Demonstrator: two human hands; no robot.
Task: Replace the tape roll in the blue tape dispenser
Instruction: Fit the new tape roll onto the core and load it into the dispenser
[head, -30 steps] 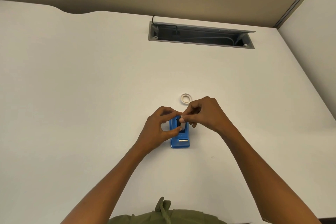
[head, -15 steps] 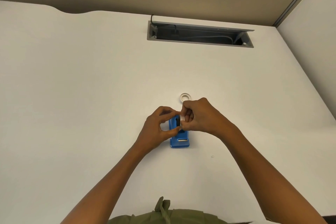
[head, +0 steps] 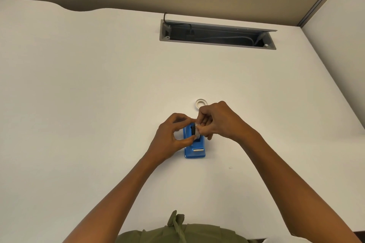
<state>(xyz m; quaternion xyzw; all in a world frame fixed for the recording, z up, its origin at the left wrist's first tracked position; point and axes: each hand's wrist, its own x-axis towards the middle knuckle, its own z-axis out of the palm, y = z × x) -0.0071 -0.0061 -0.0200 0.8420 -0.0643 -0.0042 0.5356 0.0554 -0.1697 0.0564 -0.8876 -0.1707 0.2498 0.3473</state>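
The blue tape dispenser (head: 195, 151) lies on the white desk, its metal cutter end toward me. Just above its far half, both hands hold a small piece between them: a black hub (head: 193, 130) with a white tape roll (head: 197, 132) against its right side. My left hand (head: 170, 137) pinches the piece from the left with thumb and forefinger. My right hand (head: 219, 122) grips the white roll from the right with curled fingers. A second white ring (head: 199, 102) lies flat on the desk just beyond my right hand, partly hidden by the knuckles.
A grey cable tray opening (head: 217, 34) with wires inside is sunk into the desk at the back. A beige partition rises behind it, and a second white desk (head: 339, 25) adjoins on the right.
My right hand has closed tighter and shifted slightly left over the roll, now covering part of the ring on the desk. The left hand and dispenser have hardly moved.
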